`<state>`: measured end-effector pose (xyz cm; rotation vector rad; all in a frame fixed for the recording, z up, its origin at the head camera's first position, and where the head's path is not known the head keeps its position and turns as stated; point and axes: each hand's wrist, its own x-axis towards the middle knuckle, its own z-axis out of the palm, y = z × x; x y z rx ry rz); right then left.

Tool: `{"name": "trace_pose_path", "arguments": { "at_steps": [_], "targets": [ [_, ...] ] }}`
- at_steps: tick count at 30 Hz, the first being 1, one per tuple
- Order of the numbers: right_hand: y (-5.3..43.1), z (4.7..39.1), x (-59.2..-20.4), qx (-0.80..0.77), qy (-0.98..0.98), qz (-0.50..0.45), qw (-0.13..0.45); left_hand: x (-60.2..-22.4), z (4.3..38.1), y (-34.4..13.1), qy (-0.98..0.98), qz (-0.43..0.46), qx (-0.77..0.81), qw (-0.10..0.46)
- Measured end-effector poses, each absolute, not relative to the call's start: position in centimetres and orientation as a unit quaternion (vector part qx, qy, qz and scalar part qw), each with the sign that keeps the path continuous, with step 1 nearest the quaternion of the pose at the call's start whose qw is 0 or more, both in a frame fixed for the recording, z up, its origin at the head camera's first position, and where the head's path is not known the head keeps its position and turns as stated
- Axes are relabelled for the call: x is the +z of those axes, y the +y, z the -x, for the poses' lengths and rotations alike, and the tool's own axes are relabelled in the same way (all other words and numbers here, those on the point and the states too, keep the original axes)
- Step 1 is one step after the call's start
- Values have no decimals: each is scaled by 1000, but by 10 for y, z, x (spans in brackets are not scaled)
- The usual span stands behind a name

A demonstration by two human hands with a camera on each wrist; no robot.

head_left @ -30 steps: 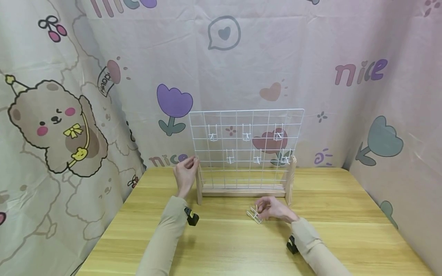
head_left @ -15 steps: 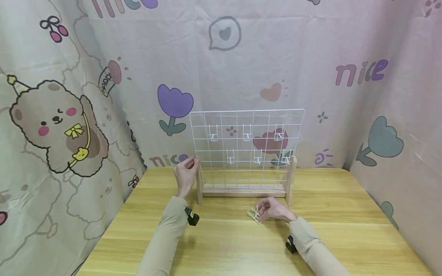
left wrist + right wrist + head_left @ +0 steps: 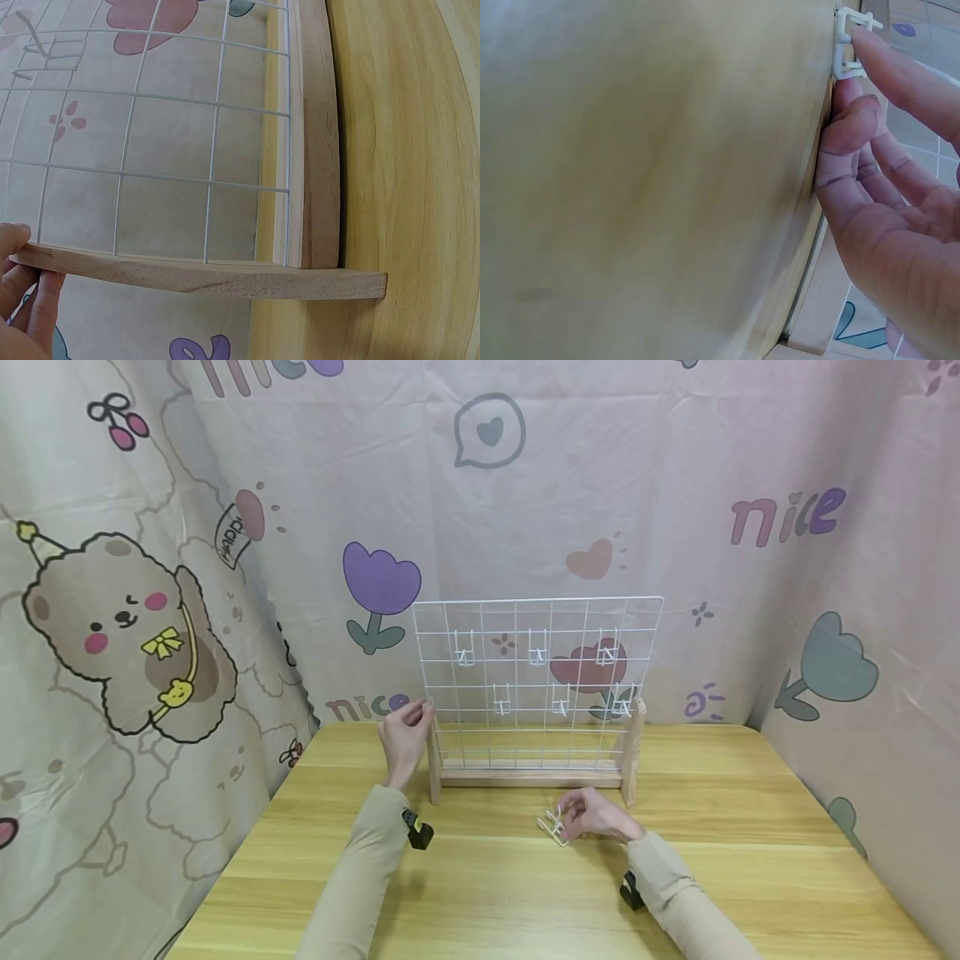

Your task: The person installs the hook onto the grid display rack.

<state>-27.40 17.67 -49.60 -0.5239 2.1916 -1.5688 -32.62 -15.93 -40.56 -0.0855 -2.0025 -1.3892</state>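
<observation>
A white wire grid panel point(image 3: 538, 600) stands upright in a wooden base. My left hand point(image 3: 405, 735) pinches the top of the base's left wooden post point(image 3: 225, 282), thumb on one side and fingers on the other in the left wrist view. In front of the base, my right hand point(image 3: 597, 817) pinches a white hook point(image 3: 550, 832) close over the table. That hook point(image 3: 841, 49) sits at the fingertips in the right wrist view, its prongs partly covered by a finger. Several white hooks point(image 3: 537, 655) hang on the grid in two rows.
The wooden table point(image 3: 480, 893) reaches back to a patterned curtain point(image 3: 487, 527), with another curtain at each side. A wooden crossbar point(image 3: 528, 781) joins the two posts low down. The right post point(image 3: 633, 752) stands just behind my right hand.
My right fingers have closed in slightly on the hook, which stays almost in place. The left hand has kept its hold on the post.
</observation>
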Motion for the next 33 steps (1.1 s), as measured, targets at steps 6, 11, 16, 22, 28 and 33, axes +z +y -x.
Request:
{"name": "trace_pose_path", "arguments": {
  "at_steps": [6, 11, 16, 22, 28, 33],
  "targets": [
    [176, 273, -495, -559, 785, 175, 201, -405, 326, -159, -773, 31, -533, 343],
    [176, 273, -494, -553, 791, 171, 198, -405, 327, -159, -773, 32, -533, 343],
    [177, 273, -495, -551, 793, 173, 195, -404, 326, -159, -775, 32, -529, 345],
    [178, 273, -495, -555, 787, 185, 196, -405, 328, -159, -774, 28, -531, 343],
    [178, 271, -494, -550, 791, 187, 191, -405, 327, -159, -771, 25, -538, 338],
    [180, 272, -496, -541, 796, 191, 190, -406, 327, -159, -772, 27, -535, 344]
  ]
}}
